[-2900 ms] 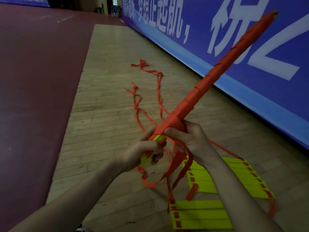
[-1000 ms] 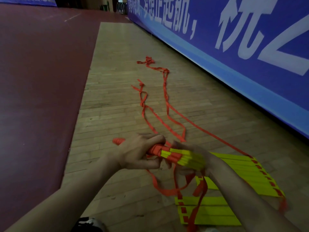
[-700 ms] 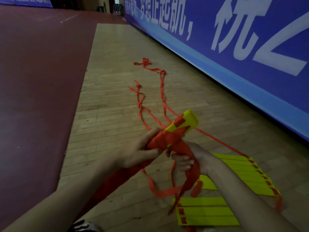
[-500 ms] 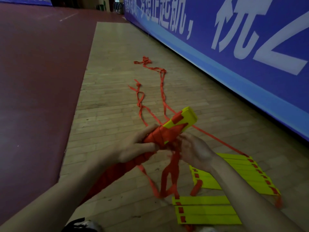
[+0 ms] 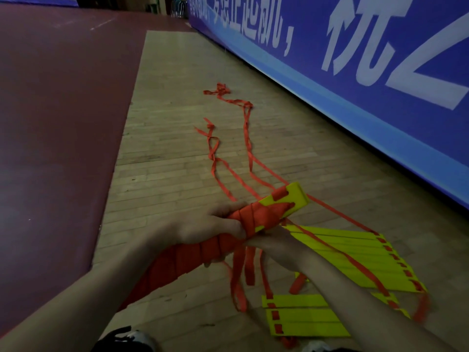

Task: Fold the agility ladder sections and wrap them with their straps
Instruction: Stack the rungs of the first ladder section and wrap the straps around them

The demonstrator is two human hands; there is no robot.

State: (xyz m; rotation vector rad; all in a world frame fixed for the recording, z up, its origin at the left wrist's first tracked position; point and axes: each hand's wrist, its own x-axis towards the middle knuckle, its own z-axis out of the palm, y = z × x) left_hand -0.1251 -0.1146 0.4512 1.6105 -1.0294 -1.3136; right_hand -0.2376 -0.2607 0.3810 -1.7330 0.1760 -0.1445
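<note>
My left hand (image 5: 208,229) clenched round the orange-strapped ladder bundle (image 5: 256,219), yellow tip bare; right hand (image 5: 269,243) beneath, grip unclear.

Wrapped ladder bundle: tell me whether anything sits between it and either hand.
Nothing visible does. The left hand grips the wrapped ladder bundle directly, and the right hand touches it from beneath, partly hidden.

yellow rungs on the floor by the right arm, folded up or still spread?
Still spread. The yellow rungs lie flat side by side on the wood floor, unwrapped; only the bundle in the left hand is strap-wound.
</note>
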